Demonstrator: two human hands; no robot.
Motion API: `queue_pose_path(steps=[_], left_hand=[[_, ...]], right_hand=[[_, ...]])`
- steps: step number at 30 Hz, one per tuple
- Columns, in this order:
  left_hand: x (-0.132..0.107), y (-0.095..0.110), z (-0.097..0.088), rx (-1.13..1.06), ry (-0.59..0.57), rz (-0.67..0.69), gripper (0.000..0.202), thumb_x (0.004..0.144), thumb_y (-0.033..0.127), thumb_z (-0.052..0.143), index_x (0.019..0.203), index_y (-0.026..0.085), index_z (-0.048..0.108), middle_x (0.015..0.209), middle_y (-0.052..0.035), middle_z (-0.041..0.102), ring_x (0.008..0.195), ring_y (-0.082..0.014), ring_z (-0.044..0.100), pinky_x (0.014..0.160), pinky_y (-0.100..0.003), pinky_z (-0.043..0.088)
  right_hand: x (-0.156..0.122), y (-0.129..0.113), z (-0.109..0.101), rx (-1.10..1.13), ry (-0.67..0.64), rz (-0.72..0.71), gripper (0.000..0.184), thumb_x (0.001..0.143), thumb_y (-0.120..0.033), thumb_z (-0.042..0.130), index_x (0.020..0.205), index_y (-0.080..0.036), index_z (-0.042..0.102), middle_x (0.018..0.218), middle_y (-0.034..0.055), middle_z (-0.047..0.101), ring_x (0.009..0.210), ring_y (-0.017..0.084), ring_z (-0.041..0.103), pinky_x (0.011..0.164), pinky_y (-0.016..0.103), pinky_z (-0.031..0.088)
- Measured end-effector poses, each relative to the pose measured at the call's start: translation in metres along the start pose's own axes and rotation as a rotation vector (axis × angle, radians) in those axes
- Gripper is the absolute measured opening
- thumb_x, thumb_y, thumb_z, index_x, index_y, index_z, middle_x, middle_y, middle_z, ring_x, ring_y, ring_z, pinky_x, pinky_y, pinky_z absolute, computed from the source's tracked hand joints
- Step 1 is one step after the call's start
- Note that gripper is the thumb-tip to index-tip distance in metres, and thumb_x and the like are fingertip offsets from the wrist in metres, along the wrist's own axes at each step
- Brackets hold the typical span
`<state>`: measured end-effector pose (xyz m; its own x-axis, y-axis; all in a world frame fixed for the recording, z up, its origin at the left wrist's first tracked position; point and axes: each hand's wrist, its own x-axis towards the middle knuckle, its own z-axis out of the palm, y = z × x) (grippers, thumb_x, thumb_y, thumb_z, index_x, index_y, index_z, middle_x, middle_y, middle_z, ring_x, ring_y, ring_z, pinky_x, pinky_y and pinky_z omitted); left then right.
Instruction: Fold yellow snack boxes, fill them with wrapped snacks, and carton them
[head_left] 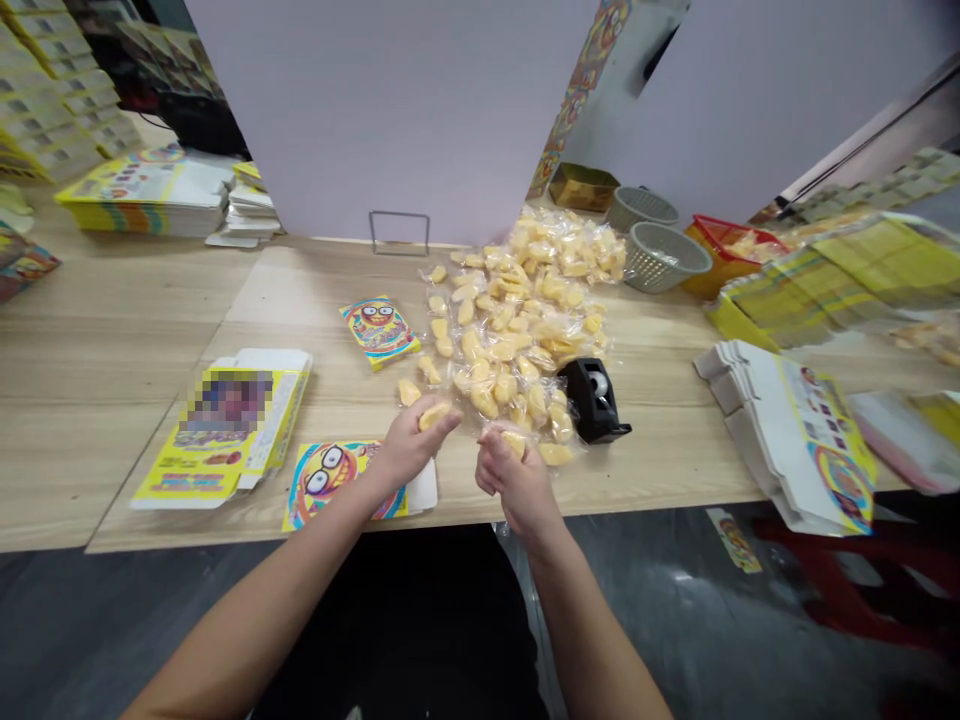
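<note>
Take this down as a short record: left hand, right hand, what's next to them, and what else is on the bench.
Left hand: pinching a wrapped yellow piece
Right hand: holding a second wrapped yellow piece
Next to hands: pile of wrapped yellow pieces; black tape dispenser
Also on bench: flat printed yellow carton; stacked flat cartons; grey plastic baskets

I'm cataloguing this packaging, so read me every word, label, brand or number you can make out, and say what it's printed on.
No text is legible. Printing on the yellow carton, the white folded cartons and the cartoon-face card is too small or blurred to read; one panel is pixelated.
</note>
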<state>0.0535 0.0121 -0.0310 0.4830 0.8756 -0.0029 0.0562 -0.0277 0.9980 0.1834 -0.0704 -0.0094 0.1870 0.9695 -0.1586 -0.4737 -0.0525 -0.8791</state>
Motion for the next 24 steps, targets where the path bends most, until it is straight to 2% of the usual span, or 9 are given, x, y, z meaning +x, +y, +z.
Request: queue_pose_path(steps=[3,7,11,13,15,18,20,22,24], left_hand=[[-0.011,0.01,0.001,-0.068,-0.067,0.013,0.044,0.086,0.059,0.049,0.066,0.019,0.047,0.049,0.007,0.042,0.045,-0.0089,0.04,0.049,-0.023,0.036],[-0.02,0.014,0.003,0.091,0.018,0.052,0.053,0.095,0.055,0.032,0.069,0.017,0.057,0.071,-0.0025,0.061,0.07,-0.0151,0.057,0.072,-0.028,0.046],[-0.011,-0.001,0.017,0.392,0.041,0.107,0.044,0.095,0.052,0.036,0.103,0.018,0.064,0.098,-0.0075,0.066,0.094,-0.0211,0.061,0.085,-0.033,0.046],[-0.002,-0.007,0.026,0.627,0.019,0.066,0.05,0.088,0.05,0.053,0.126,0.017,0.052,0.103,-0.0102,0.067,0.095,-0.025,0.063,0.084,-0.037,0.047],[0.003,-0.007,0.028,0.885,0.049,0.046,0.064,0.083,0.042,0.063,0.136,0.015,0.041,0.109,-0.0139,0.067,0.101,-0.0288,0.062,0.087,-0.04,0.046],[-0.005,0.002,0.011,1.113,0.142,0.099,0.048,0.089,0.025,0.054,0.135,0.018,0.043,0.123,-0.0138,0.062,0.115,-0.0275,0.057,0.096,-0.042,0.041],[-0.023,0.006,-0.011,1.157,0.142,0.112,0.041,0.091,0.024,0.048,0.131,0.021,0.047,0.132,-0.011,0.058,0.122,-0.0248,0.052,0.102,-0.042,0.037],[-0.047,0.003,-0.035,1.2,0.015,0.1,0.051,0.089,0.041,0.052,0.135,0.021,0.044,0.142,-0.0118,0.05,0.131,-0.0266,0.045,0.109,-0.046,0.031],[-0.07,-0.007,-0.056,1.28,-0.11,0.052,0.076,0.08,0.056,0.059,0.142,0.018,0.036,0.149,-0.0158,0.039,0.138,-0.032,0.035,0.111,-0.053,0.024]], right_hand=[[0.0,0.002,-0.001,-0.06,0.015,0.009,0.03,0.082,-0.045,0.066,0.077,-0.018,0.053,0.046,-0.0122,0.033,0.036,0.003,0.024,0.037,0.018,0.021],[0.006,0.009,-0.017,-0.239,0.23,-0.066,0.033,0.081,-0.043,0.063,0.103,-0.02,0.054,0.059,-0.0078,0.048,0.048,0.007,0.042,0.047,0.02,0.036],[0.014,0.012,-0.036,-0.513,0.379,-0.134,0.051,0.085,-0.038,0.052,0.13,-0.02,0.038,0.096,0.0045,0.06,0.07,0.015,0.057,0.064,0.03,0.048],[0.016,0.011,-0.04,-0.694,0.4,-0.238,0.051,0.088,-0.036,0.049,0.134,-0.019,0.034,0.108,0.0095,0.059,0.086,0.019,0.06,0.075,0.036,0.05],[0.015,0.011,-0.039,-0.892,0.381,-0.372,0.044,0.091,-0.035,0.045,0.131,-0.018,0.042,0.114,0.012,0.058,0.103,0.023,0.057,0.089,0.042,0.047],[0.015,0.02,-0.026,-1.175,0.385,-0.534,0.036,0.093,-0.032,0.042,0.121,-0.015,0.057,0.114,0.0148,0.053,0.112,0.026,0.051,0.096,0.044,0.042],[0.017,0.036,-0.011,-1.313,0.424,-0.556,0.039,0.094,-0.03,0.04,0.123,-0.012,0.059,0.111,0.0171,0.053,0.108,0.028,0.051,0.094,0.045,0.043],[0.022,0.057,0.006,-1.44,0.439,-0.488,0.046,0.093,-0.033,0.042,0.13,-0.009,0.054,0.112,0.0211,0.054,0.107,0.032,0.051,0.091,0.051,0.043],[0.027,0.078,0.017,-1.546,0.382,-0.405,0.058,0.09,-0.039,0.05,0.136,-0.004,0.047,0.118,0.0257,0.055,0.11,0.038,0.049,0.091,0.057,0.04]])
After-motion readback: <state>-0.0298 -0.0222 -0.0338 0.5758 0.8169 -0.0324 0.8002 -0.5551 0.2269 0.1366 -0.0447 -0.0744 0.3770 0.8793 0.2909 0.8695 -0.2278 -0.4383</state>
